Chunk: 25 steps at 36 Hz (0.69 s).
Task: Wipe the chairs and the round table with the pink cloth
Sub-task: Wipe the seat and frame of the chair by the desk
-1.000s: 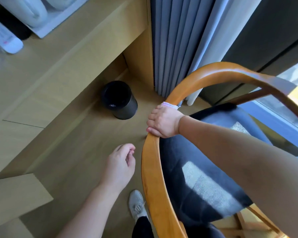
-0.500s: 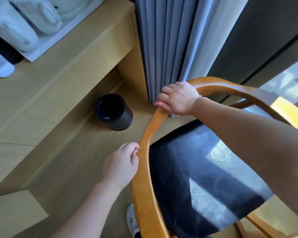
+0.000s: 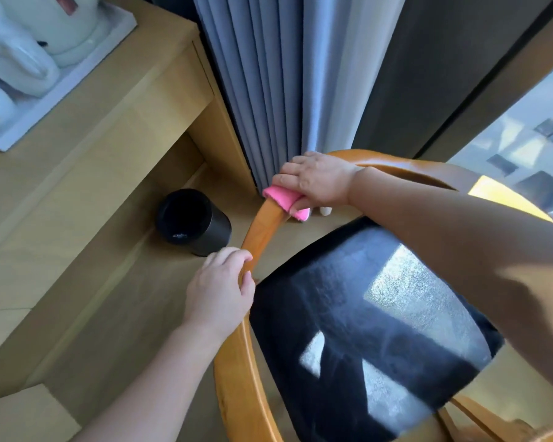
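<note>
Head view looks down on a chair's curved honey-coloured wooden rail (image 3: 262, 228) and its dark padded seat (image 3: 364, 314). The right hand (image 3: 320, 180) is wrapped over the upper bend of the rail. Its fingers curl round a folded pink cloth (image 3: 283, 199), which lies pressed between palm and wood with one corner hanging free below. Held that way, the cloth hugs the rounded wood and should slide along it easily. The left hand (image 3: 217, 291) is clamped on the same rail lower down, well apart from the right, most likely to steady the chair against the push of wiping. The step in hand looks like wiping the rail, with much of the task probably ahead. A black cylindrical bin (image 3: 193, 221) stands on the wooden floor (image 3: 109, 298) near the chair, beside a pale wooden surface (image 3: 109, 100). Grey-blue pleated curtains (image 3: 268, 90) hang behind.
</note>
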### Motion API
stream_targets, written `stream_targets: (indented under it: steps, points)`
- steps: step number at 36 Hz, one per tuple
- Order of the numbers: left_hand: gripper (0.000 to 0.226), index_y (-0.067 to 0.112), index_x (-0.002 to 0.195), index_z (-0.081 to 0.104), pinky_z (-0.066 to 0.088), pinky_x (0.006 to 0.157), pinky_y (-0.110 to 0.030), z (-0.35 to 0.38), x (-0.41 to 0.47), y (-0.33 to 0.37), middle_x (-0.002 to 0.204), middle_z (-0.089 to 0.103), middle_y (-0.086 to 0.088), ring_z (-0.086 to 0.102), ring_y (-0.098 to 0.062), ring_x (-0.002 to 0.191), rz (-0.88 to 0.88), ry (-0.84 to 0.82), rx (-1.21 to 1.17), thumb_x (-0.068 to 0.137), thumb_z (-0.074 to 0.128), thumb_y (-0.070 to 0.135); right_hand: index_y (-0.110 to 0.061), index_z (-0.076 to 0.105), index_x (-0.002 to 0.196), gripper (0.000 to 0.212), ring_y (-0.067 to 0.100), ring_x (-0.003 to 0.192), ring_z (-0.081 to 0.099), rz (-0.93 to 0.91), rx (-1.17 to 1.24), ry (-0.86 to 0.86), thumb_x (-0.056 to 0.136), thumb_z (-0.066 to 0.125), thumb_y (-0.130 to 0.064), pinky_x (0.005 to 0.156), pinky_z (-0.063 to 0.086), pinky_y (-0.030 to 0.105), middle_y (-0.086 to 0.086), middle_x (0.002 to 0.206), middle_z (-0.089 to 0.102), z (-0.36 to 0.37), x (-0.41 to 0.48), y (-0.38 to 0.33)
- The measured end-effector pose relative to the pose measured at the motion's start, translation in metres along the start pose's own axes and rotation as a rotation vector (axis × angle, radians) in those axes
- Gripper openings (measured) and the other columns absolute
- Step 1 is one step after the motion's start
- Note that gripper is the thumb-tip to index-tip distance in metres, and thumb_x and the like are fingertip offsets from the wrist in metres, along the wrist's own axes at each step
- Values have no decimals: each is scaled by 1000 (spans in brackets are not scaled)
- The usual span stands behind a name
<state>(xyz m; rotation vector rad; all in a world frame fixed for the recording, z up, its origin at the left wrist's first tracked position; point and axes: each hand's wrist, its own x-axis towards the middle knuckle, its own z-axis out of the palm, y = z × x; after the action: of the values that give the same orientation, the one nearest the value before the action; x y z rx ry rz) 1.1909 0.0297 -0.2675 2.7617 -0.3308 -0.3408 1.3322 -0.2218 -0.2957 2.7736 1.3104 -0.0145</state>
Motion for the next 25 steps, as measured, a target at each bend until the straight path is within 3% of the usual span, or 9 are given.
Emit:
stream_targets:
  steps: [5, 13, 19, 23, 25]
  points:
    - [65, 19, 144, 28, 43, 97, -34, 15, 20, -1, 146, 37, -1, 41, -20, 130, -132, -38, 11, 90, 53, 46, -9, 46, 138, 76, 33, 106, 55, 66, 73, 39, 86, 38, -64, 93, 42, 44, 14, 118, 58, 1, -11, 10]
    - [58, 11, 144, 20, 49, 85, -35, 57, 42, 9, 141, 41, -11, 57, -29, 112, -213, -49, 44, 98, 38, 41, -2, 48, 134, 93, 39, 96, 58, 339, 231, 130, 82, 30, -77, 88, 48, 50, 20, 110, 58, 22, -56, 38]
    - [58, 8, 143, 22, 49, 85, -38, 63, 43, 10, 137, 45, -13, 58, -32, 110, -218, -32, 90, 98, 39, 39, -3, 46, 135, 100, 41, 98, 58, 479, 284, 142, 81, 22, -83, 86, 48, 54, 21, 112, 58, 36, -74, 45]
    - [59, 10, 143, 21, 50, 84, -35, 64, 43, 8, 138, 45, -11, 58, -29, 111, -219, -21, 110, 97, 38, 42, -2, 48, 133, 92, 40, 98, 58, 509, 301, 160, 82, 33, -78, 88, 48, 52, 20, 112, 59, 38, -80, 44]
    - [58, 10, 143, 21, 50, 84, -36, 65, 44, 7, 137, 45, -11, 58, -29, 111, -223, -14, 111, 97, 38, 42, -3, 49, 131, 87, 40, 99, 57, 609, 339, 163, 81, 41, -73, 90, 46, 50, 20, 110, 59, 45, -94, 46]
